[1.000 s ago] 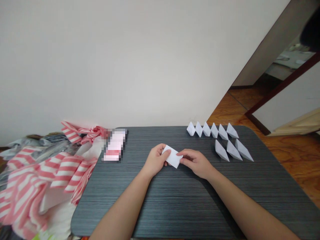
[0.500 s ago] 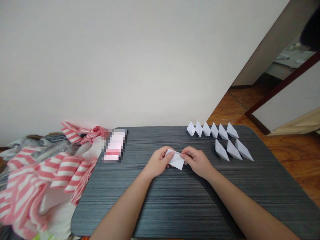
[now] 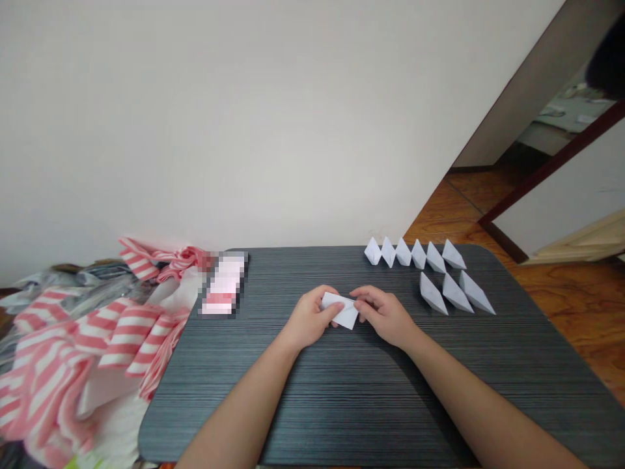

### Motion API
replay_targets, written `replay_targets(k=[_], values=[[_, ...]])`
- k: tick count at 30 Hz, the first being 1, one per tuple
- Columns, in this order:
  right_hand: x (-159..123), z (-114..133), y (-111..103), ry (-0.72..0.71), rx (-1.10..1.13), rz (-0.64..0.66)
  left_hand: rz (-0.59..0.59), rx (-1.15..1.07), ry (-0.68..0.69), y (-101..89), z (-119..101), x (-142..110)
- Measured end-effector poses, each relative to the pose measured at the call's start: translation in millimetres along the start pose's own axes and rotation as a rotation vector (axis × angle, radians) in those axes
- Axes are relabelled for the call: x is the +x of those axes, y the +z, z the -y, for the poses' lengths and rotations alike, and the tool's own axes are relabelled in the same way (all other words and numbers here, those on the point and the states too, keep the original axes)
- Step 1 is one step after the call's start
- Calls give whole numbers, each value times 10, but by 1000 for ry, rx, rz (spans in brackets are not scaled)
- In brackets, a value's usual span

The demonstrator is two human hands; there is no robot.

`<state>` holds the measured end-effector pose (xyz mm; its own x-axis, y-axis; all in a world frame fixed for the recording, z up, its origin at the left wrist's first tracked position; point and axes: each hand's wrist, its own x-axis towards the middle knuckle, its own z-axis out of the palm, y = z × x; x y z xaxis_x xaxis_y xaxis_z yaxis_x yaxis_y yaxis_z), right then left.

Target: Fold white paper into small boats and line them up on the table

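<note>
A small folded sheet of white paper point(image 3: 347, 316) is held between my two hands above the middle of the dark table. My left hand point(image 3: 313, 315) grips its left side, thumb on top and fingers underneath. At the right edge, my right hand point(image 3: 383, 314) pinches the paper between thumb and fingers. To the right stand several folded white paper boats: a back row with one boat point(image 3: 403, 252) among them, and a shorter front row that includes another boat point(image 3: 432, 294).
The dark ribbed table point(image 3: 312, 404) stands against a pale wall point(image 3: 293, 130). A blurred-out pink and white item point(image 3: 225, 280) lies at its back left. Beyond the left edge are heaped red-and-white striped cloths point(image 3: 131, 332). Wooden floor point(image 3: 439, 208) shows at the right.
My left thumb has slid slightly right and down over the paper. The paper has shifted a little to the left. The boats have stayed in place.
</note>
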<state>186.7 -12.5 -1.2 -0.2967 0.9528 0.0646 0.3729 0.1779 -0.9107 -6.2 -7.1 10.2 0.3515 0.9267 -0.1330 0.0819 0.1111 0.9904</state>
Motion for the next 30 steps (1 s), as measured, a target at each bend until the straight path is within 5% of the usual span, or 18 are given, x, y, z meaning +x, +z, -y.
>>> replay_targets(k=[30], values=[[11,49,-23,21,-22,59,-20,-22,-25,-3,-11,6]])
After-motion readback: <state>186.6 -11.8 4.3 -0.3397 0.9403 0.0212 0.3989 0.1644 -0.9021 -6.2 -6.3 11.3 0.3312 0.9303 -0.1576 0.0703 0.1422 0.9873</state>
